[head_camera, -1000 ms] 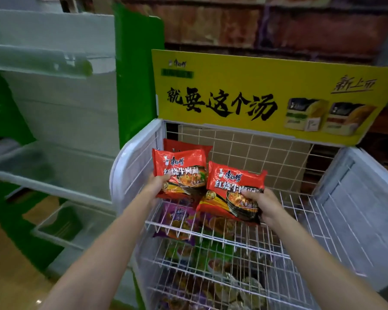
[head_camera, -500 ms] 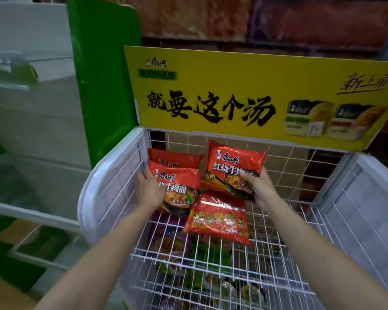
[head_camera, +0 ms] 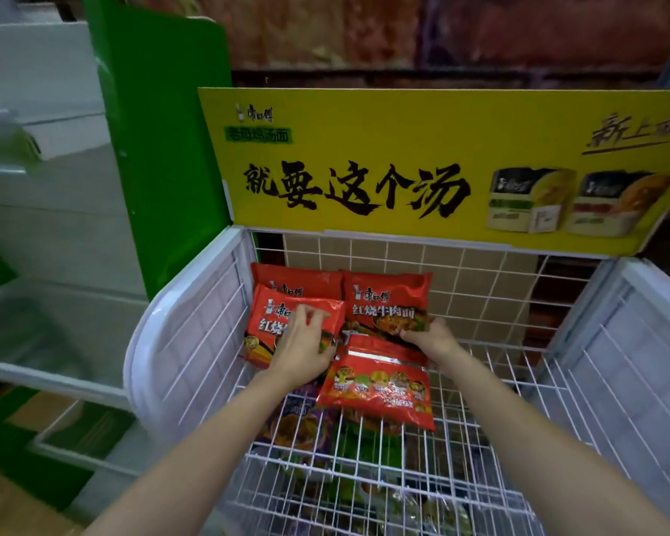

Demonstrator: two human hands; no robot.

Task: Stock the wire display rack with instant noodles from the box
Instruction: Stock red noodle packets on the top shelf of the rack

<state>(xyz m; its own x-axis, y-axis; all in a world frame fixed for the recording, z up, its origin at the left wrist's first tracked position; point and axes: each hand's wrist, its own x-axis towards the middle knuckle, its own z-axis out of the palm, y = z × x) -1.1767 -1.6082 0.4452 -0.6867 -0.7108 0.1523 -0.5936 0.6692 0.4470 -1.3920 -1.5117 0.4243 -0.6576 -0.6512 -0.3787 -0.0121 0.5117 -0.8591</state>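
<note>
White wire display rack (head_camera: 194,342), top shelf. Left hand (head_camera: 300,348) rests spread, fingers loosely bent, on left red crinkly plastic noodle packet (head_camera: 271,326) propped at back. Right hand (head_camera: 428,336) pinches lower edge of upright red packet (head_camera: 387,299); third red packet (head_camera: 380,384) lies flat in front. Likely light, slippery, brittle inside: hold by edges.

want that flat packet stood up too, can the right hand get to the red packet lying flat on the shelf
Probably yes. The right hand grips the upright packet directly behind the flat packet, which lies uncovered on the wire shelf with nothing between them.
</note>
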